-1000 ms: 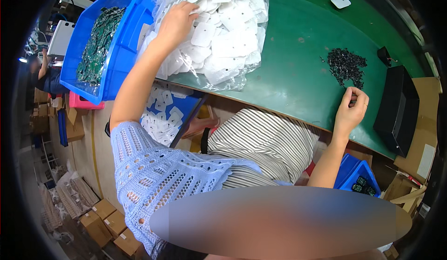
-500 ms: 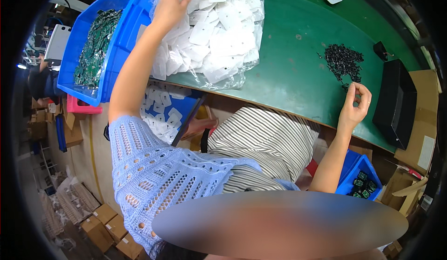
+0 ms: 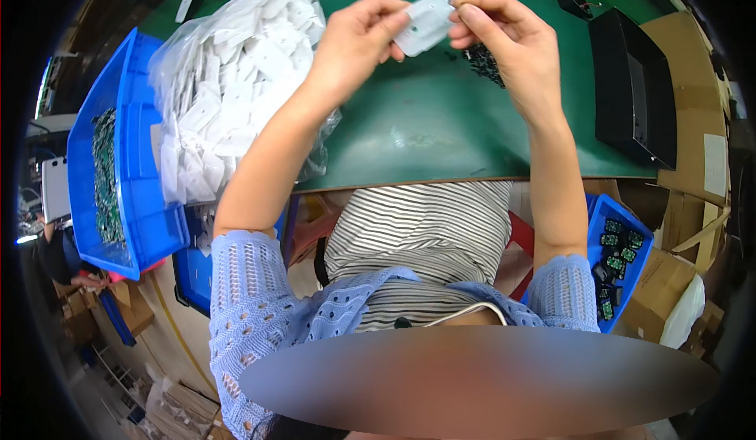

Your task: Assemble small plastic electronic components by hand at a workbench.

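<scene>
Your left hand [image 3: 352, 46] has its grip closed on one end of a white plate [image 3: 425, 27], held up over the green desk [image 3: 409, 145] between twelve and one o'clock from mid-view. Your right hand [image 3: 524, 50] is at the plate's other end, thumb and forefinger drawn together; you cannot tell whether they pinch a small part. Just beneath that hand, at one o'clock, lies a pile of small black parts [image 3: 482, 66]. A clear bag of white plates [image 3: 244, 78] sits between ten and eleven, a black box [image 3: 630, 94] at two.
</scene>
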Demonstrator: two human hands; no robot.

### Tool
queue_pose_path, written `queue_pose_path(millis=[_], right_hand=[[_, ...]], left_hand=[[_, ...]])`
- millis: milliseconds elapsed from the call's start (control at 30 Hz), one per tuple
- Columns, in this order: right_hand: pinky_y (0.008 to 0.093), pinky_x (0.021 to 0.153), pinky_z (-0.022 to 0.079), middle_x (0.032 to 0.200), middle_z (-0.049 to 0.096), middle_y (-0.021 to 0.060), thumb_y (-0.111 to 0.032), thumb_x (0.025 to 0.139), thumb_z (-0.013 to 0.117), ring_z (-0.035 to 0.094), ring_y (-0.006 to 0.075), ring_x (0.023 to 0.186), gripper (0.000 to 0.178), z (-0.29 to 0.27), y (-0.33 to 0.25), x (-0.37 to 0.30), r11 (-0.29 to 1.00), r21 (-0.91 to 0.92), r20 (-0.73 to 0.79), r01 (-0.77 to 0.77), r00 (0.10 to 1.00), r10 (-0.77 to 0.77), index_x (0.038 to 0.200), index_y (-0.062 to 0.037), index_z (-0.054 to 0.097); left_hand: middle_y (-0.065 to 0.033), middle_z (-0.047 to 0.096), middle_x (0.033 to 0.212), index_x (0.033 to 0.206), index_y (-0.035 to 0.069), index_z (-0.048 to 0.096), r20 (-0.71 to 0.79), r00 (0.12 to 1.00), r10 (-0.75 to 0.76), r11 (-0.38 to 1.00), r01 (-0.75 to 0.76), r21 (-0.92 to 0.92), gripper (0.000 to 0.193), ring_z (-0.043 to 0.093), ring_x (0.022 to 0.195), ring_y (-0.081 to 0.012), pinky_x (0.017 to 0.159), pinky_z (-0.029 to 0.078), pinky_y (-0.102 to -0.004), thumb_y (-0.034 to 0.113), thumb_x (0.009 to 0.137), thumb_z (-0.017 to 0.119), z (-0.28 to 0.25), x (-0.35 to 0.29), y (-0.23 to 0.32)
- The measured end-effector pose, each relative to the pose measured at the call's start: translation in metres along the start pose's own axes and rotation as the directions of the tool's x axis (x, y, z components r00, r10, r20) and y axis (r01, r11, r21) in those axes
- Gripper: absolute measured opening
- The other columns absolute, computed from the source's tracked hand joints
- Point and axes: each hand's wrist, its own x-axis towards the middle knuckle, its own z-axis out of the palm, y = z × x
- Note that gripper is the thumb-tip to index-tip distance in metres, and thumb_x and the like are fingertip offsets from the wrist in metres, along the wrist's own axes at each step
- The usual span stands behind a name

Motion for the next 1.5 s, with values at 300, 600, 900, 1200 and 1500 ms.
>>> queue_pose_path(millis=[300,600,900,1200,1500], right_hand=[[0.0239,0.071,0.049,0.087,0.063,0.0107,-0.007,0.085,0.060,0.061,0.0131,0.075,0.017,-0.012,0.028,0.001,0.988,0.134,-0.029,-0.077,0.996,0.082,0.098,0.0031,0.059],[0.0219,0.072,0.047,0.085,0.062,0.0039,-0.004,0.082,0.062,0.059,0.0107,0.079,0.009,0.005,0.036,-0.005,0.976,0.217,0.069,-0.007,0.998,-0.008,0.091,-0.0005,0.063],[0.0216,0.056,0.038,0.073,0.053,0.0006,-0.004,0.075,0.068,0.045,0.0075,0.063,0.007,0.007,0.033,-0.011,0.952,-0.274,-0.102,0.132,0.981,-0.166,0.080,-0.0026,0.063],[0.0227,0.056,0.036,0.072,0.051,-0.0017,-0.006,0.071,0.069,0.041,0.0084,0.061,0.006,0.000,0.039,-0.008,0.924,-0.363,-0.017,0.122,0.990,-0.137,0.074,-0.0044,0.064],[0.0203,0.051,0.035,0.065,0.047,-0.0039,-0.008,0.075,0.069,0.039,0.0041,0.057,0.011,0.003,0.042,-0.009,0.984,-0.106,-0.069,-0.144,0.988,0.137,0.077,-0.0018,0.060]], left_hand=[[-0.0094,0.059,0.076,0.111,0.000,0.046,-0.030,0.999,-0.031,0.980,0.024,-0.200,0.022,0.060,0.058,-0.0132,0.047,0.046,-0.0199,0.008,0.091,0.050,0.018,-0.006,-0.005],[-0.0041,0.060,0.076,0.096,0.002,0.059,-0.099,0.993,0.067,0.995,-0.073,-0.061,0.012,0.056,0.051,-0.0075,0.044,0.043,-0.0186,0.004,0.084,0.059,0.028,-0.011,-0.005],[-0.0098,0.062,0.089,0.107,-0.001,0.054,-0.151,0.975,0.164,0.979,-0.179,-0.093,0.023,0.060,0.058,-0.0096,0.050,0.047,-0.0199,-0.001,0.084,0.056,0.032,-0.011,-0.013],[-0.0102,0.063,0.091,0.109,-0.006,0.052,-0.038,0.997,-0.062,0.962,0.050,-0.269,0.028,0.063,0.079,-0.0136,0.071,0.051,-0.0230,0.003,0.084,0.060,0.024,-0.012,-0.012],[-0.0096,0.063,0.090,0.099,-0.005,0.056,-0.065,0.998,0.004,0.973,-0.019,-0.228,0.017,0.062,0.077,-0.0131,0.074,0.051,-0.0235,0.004,0.084,0.060,0.029,-0.014,-0.018]])
